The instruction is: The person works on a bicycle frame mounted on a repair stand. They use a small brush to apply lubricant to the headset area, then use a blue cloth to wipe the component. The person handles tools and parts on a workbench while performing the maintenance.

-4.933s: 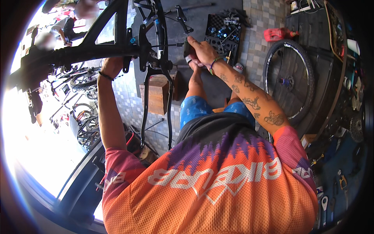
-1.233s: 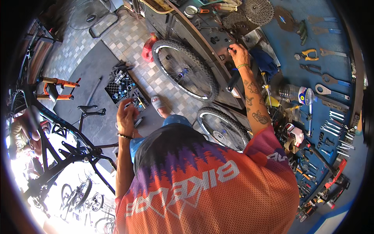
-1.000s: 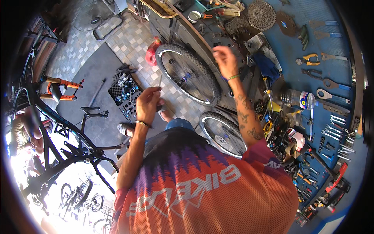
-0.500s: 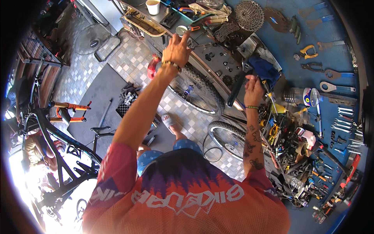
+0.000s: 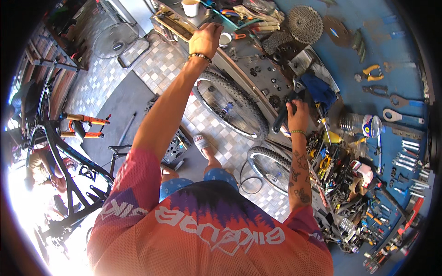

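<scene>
Only got the head cam on my end, so here's what I can see from it. The left hand (image 5: 204, 40) is out over the bench (image 5: 262, 82), right by the end of the tray (image 5: 172, 23), with the round tin (image 5: 224, 39) just to its right. Its fingers are bent, tips away from me, so I can't tell how far open they are or whether they've got hold of anything.

The right hand (image 5: 298, 116) is lower down on the bench side, thumb and fingers partly curled, just beside the black bar (image 5: 278, 120). It's pretty dark there, so it might be touching the bar, but I honestly can't say it's gripping it. The bar slants along the bench's front edge, with the blue cloth (image 5: 319, 87) crumpled past the hand.

A wheel (image 5: 226, 108) leans between the two arms, below the bench edge, with a second wheel (image 5: 271, 171) nearer me. Over on the left there's the frame (image 5: 57, 138) and an orange fork (image 5: 96, 120).
</scene>
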`<state>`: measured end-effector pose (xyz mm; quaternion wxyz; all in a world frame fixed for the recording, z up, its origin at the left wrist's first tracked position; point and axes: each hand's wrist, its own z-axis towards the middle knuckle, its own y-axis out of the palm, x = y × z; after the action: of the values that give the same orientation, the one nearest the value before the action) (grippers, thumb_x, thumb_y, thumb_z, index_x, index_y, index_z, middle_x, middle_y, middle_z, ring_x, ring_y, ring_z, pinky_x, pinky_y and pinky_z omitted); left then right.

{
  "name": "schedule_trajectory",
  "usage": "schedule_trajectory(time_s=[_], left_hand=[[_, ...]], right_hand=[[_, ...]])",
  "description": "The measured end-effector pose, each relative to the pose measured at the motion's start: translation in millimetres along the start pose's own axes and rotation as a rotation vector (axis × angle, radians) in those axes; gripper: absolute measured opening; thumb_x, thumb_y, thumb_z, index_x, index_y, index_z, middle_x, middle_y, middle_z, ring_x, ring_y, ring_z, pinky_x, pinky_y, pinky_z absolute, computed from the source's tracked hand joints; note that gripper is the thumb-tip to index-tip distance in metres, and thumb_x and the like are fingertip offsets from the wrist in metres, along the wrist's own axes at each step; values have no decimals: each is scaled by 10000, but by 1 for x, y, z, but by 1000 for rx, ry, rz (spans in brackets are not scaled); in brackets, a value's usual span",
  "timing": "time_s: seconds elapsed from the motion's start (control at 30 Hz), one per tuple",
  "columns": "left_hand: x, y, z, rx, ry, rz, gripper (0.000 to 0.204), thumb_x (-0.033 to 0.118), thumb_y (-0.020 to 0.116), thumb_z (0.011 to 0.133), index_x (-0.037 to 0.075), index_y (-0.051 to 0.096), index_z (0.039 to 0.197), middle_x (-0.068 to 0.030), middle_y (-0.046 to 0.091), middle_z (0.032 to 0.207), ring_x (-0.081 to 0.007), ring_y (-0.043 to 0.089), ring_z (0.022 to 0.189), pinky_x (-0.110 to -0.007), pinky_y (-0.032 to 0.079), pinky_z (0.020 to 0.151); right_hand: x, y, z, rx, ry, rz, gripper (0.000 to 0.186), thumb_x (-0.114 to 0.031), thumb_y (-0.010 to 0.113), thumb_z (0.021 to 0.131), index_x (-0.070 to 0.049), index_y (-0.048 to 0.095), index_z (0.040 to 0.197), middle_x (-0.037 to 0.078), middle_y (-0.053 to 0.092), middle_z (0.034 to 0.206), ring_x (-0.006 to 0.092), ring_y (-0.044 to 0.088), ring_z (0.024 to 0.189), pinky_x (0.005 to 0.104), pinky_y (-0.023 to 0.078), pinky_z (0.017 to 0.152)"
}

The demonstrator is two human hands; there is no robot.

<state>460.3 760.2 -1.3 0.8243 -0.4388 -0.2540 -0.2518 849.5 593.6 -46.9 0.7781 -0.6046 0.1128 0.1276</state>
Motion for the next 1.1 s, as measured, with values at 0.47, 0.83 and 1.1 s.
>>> schedule_trajectory(time_s=[0.47,0.83,1.1], left_hand=[[16,-397,-345,520,-942,-1286,214,229,594,1070,19,624,1102,-71,678,882,-142,648,734,-287,534,657],[64,-583,-620,1550,-518,-751,261,250,548,1090,11,629,1158,-132,734,972,-189,717,831,-306,602,642],[9,-640,-712,1483,-967,-675,298,272,620,1061,3,663,1181,-90,738,978,-121,699,856,-256,590,715]], right_hand=[[-271,71,-8,-420,-436,760,352,-245,691,1015,-16,646,1279,88,726,1116,189,689,969,335,564,849],[-681,148,-297,-1885,-313,713,834,-647,581,990,-71,366,1553,231,564,1370,369,599,1272,489,584,950],[-684,169,-341,-1736,-293,938,518,-165,693,989,-146,466,1454,114,602,1304,299,617,1193,581,545,1044]])
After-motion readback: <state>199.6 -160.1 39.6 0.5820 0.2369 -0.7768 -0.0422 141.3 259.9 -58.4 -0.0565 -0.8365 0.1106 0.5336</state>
